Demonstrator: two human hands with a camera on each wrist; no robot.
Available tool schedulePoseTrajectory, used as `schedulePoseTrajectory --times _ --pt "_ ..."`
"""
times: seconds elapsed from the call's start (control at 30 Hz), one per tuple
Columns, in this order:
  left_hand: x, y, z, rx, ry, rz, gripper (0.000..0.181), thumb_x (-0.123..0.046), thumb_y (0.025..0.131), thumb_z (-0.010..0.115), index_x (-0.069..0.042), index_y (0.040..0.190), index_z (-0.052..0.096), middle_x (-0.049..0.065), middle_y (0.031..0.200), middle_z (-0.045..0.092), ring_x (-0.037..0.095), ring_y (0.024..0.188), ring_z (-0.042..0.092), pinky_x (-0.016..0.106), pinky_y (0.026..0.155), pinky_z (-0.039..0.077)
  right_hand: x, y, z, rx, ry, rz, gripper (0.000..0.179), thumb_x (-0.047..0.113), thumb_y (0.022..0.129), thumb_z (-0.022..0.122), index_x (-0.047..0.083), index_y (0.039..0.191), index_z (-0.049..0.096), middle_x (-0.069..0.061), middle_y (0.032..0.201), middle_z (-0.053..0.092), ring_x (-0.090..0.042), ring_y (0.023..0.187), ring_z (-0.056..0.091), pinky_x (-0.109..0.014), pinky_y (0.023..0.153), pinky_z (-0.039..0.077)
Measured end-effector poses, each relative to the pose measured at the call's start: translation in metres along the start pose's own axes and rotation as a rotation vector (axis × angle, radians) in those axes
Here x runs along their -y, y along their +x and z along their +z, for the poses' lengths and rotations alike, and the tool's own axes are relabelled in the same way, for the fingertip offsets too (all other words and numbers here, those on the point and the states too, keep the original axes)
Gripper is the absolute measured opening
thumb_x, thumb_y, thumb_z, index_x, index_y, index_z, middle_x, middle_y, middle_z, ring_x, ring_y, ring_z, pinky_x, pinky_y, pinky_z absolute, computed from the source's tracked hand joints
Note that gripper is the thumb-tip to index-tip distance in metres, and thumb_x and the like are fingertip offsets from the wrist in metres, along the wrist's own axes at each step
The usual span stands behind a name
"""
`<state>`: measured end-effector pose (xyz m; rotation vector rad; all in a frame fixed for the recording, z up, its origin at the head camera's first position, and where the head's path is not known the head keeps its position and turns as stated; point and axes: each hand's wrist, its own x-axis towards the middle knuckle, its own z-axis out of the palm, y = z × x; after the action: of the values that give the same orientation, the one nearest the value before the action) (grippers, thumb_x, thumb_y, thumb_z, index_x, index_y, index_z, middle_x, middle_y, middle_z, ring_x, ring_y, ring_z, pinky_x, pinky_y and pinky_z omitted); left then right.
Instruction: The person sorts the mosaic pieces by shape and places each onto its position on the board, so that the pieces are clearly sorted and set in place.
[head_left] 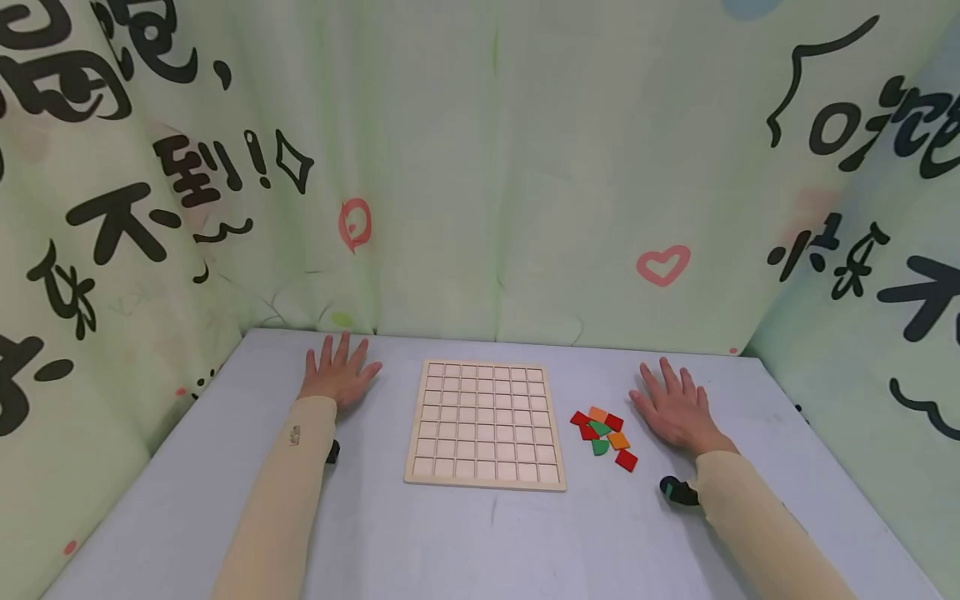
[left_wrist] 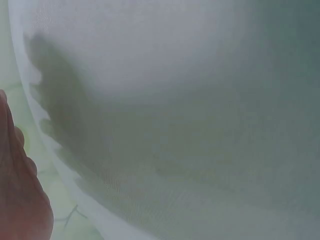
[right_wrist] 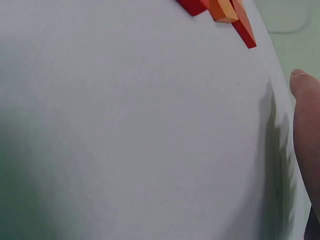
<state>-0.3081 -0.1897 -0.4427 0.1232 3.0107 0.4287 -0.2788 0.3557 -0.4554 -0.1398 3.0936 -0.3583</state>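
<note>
Between the two hands lies a pale wooden grid board point(head_left: 480, 425) with rows of square cells. To its right a small loose group of flat pieces rests on the table: red squares point(head_left: 626, 460), orange squares point(head_left: 618, 441) and green rounded pieces point(head_left: 601, 447). My left hand point(head_left: 339, 377) is spread with straight fingers, left of the board, holding nothing. My right hand point(head_left: 677, 414), also spread and holding nothing, is just right of the pieces. In the right wrist view its thumb point(right_wrist: 306, 120) shows above its shadow, with a red piece point(right_wrist: 243, 25) near the top.
A white table point(head_left: 420, 542) carries everything. Pale green curtains point(head_left: 570, 167) with black writing and a red heart outline point(head_left: 663, 266) stand behind and on both sides. A dark wrist device point(head_left: 678, 491) sticks out under the right sleeve.
</note>
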Motion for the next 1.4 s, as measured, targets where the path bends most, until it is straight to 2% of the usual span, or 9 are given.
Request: schedulePoseTrajectory --times 0.1,0.2,0.27,0.37,0.5,0.63,0.93,1.17,1.4 --pt "-0.003 0.003 0.000 0.022 -0.036 0.003 0.072 -0.054 0.103 0.025 -0.011 0.157 0.010 0.020 0.162 -0.006 0.043 0.146 -0.013 0.063 0.114 -0.009 0.001 -0.001 0.000 0.001 0.015 0.005 0.079 0.051 0.099 0.043 0.003 0.155 0.014 -0.032 0.157 -0.002 -0.060 0.137 -0.003 -0.077 0.105 -0.003" --pt "-0.012 0.008 -0.001 0.045 -0.125 0.076 0.069 -0.050 0.104 0.028 -0.006 0.156 0.015 0.025 0.160 -0.003 0.047 0.145 -0.010 0.065 0.114 -0.005 0.005 -0.001 -0.002 -0.012 0.049 0.013 0.078 0.048 0.100 0.044 0.001 0.154 0.015 -0.033 0.156 0.001 -0.060 0.137 0.000 -0.076 0.107 0.001" --pt "-0.020 0.008 -0.002 0.073 -0.234 0.156 0.066 -0.045 0.104 0.036 -0.003 0.154 0.024 0.025 0.161 0.003 0.046 0.146 -0.007 0.063 0.116 0.000 0.010 -0.001 -0.005 -0.029 0.082 0.009 0.074 0.043 0.101 0.045 -0.002 0.153 0.018 -0.035 0.155 0.004 -0.059 0.137 0.004 -0.075 0.108 0.004" --pt "-0.032 0.003 -0.001 0.119 -0.401 0.269 0.056 -0.033 0.099 0.055 -0.002 0.145 0.045 0.018 0.160 0.019 0.040 0.148 0.007 0.057 0.118 0.011 0.023 -0.004 -0.010 -0.061 0.162 -0.009 0.066 0.035 0.101 0.049 -0.007 0.148 0.029 -0.035 0.154 0.011 -0.056 0.138 0.010 -0.072 0.110 0.012" --pt "-0.042 -0.010 0.006 0.150 -0.515 0.339 0.045 -0.024 0.090 0.071 -0.006 0.130 0.062 0.006 0.154 0.039 0.030 0.145 0.027 0.048 0.117 0.025 0.039 -0.010 -0.015 -0.072 0.274 -0.013 0.053 0.028 0.100 0.053 -0.006 0.141 0.044 -0.032 0.154 0.019 -0.052 0.139 0.016 -0.070 0.109 0.021" --pt "-0.046 -0.018 0.015 0.147 -0.543 0.368 0.042 -0.020 0.085 0.076 -0.006 0.123 0.065 0.005 0.147 0.048 0.029 0.141 0.035 0.046 0.115 0.029 0.047 -0.018 -0.015 -0.078 0.328 0.001 0.048 0.028 0.101 0.053 -0.001 0.138 0.050 -0.027 0.155 0.023 -0.049 0.141 0.018 -0.069 0.108 0.024" --pt "-0.044 -0.020 0.026 0.102 -0.531 0.442 0.044 -0.018 0.084 0.076 -0.002 0.122 0.065 0.008 0.146 0.049 0.032 0.139 0.037 0.045 0.114 0.031 0.058 -0.030 -0.010 -0.057 0.381 0.006 0.047 0.026 0.096 0.062 0.004 0.137 0.053 -0.023 0.153 0.030 -0.047 0.139 0.024 -0.067 0.105 0.033" --pt "-0.044 -0.022 0.025 0.139 -0.521 0.393 0.047 -0.016 0.084 0.077 -0.002 0.127 0.063 0.006 0.150 0.045 0.030 0.142 0.033 0.044 0.116 0.028 0.057 -0.035 -0.011 -0.047 0.388 -0.025 0.048 0.027 0.095 0.064 0.003 0.135 0.054 -0.023 0.147 0.039 -0.045 0.136 0.031 -0.064 0.104 0.037" --pt "-0.044 -0.023 0.027 0.135 -0.509 0.401 0.048 -0.016 0.085 0.076 0.000 0.127 0.062 0.008 0.149 0.045 0.031 0.141 0.034 0.045 0.115 0.029 0.056 -0.037 -0.006 -0.022 0.382 -0.023 0.047 0.027 0.093 0.068 0.004 0.132 0.057 -0.023 0.137 0.050 -0.043 0.124 0.045 -0.057 0.097 0.047"
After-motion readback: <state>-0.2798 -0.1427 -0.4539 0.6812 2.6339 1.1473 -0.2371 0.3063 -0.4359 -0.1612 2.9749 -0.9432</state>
